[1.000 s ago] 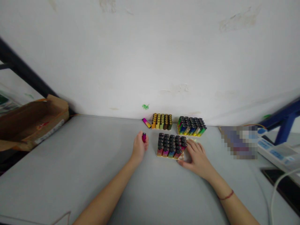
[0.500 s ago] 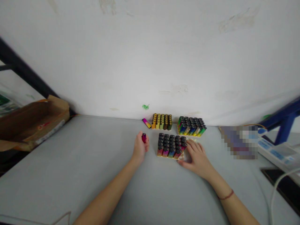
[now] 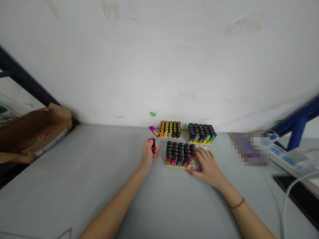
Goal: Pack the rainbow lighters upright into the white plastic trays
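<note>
My left hand [image 3: 149, 154] is closed round a dark magenta lighter [image 3: 153, 146] with a black top, held upright with the thumb near its top. To its right a tray of lighters [image 3: 179, 155], with several black-topped rows in pink, red and blue, stands on the table. My right hand [image 3: 206, 167] grips the tray's right end, thumb at the near corner and fingers at the far one. Between that hand and the rows a pale bare strip of the tray shows. Behind my left hand a pink-and-yellow lighter [image 3: 154, 131] lies on its side.
Against the wall stand a block of yellow, orange and dark lighters [image 3: 170, 129] and a tray of multicoloured lighters [image 3: 201, 133]. A cardboard box [image 3: 37, 132] sits at the left edge. On the right are a blurred-out item [image 3: 250, 149], a white power strip [image 3: 286, 157], a dark phone-like slab [image 3: 296, 196] and a white cable [image 3: 286, 202].
In my left hand the lighter has tilted slightly and the thumb has shifted up to its top. My right hand keeps its place at the tray. The whole view has moved slightly.
</note>
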`<state>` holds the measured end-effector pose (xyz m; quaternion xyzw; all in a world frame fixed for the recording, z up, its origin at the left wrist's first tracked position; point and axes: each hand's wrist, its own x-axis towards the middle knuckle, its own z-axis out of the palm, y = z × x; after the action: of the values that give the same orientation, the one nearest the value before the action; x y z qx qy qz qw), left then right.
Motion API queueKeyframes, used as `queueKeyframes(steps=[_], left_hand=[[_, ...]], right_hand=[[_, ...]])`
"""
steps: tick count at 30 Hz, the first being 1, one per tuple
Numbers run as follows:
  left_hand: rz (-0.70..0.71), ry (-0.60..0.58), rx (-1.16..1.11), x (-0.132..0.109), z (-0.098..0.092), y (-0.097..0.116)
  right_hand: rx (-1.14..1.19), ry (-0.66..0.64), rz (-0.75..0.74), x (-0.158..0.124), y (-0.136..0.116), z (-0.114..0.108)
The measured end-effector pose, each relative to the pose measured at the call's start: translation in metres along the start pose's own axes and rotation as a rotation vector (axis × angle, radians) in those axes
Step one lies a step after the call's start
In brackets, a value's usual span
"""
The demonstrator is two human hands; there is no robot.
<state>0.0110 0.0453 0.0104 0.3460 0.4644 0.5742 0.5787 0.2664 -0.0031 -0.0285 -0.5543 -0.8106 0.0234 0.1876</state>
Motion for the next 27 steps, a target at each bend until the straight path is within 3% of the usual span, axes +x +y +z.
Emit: queueKeyframes(steps=[4, 7, 11, 15, 18, 22, 27], left_hand=[[0.235, 0.026, 0.124, -0.001, -0.002, 0.006], [0.468, 0.024, 0.376, -0.012, -0.002, 0.019], [0.695, -0.143, 0.695, -0.037, 0.014, 0.042], [0.764, -0.398, 0.895, -0.056, 0.038, 0.049], [0.762, -0.491, 1.027, -0.059, 0.052, 0.041], [0.791, -0.478, 1.140, -0.057, 0.061, 0.025], [0.961, -0.438, 1.265, -0.056, 0.063, 0.012]], right_hand=[[0.008, -0.019, 0.010, 0.001, -0.001, -0.001], [0.014, -0.030, 0.016, 0.001, -0.002, -0.002], [0.021, -0.034, 0.024, 0.002, -0.004, -0.002], [0.030, -0.033, 0.027, 0.002, -0.005, -0.002], [0.036, -0.021, 0.027, 0.003, -0.007, -0.003], [0.049, -0.019, 0.037, 0.004, -0.011, -0.006], [0.063, -0.045, 0.048, 0.005, -0.012, -0.009]])
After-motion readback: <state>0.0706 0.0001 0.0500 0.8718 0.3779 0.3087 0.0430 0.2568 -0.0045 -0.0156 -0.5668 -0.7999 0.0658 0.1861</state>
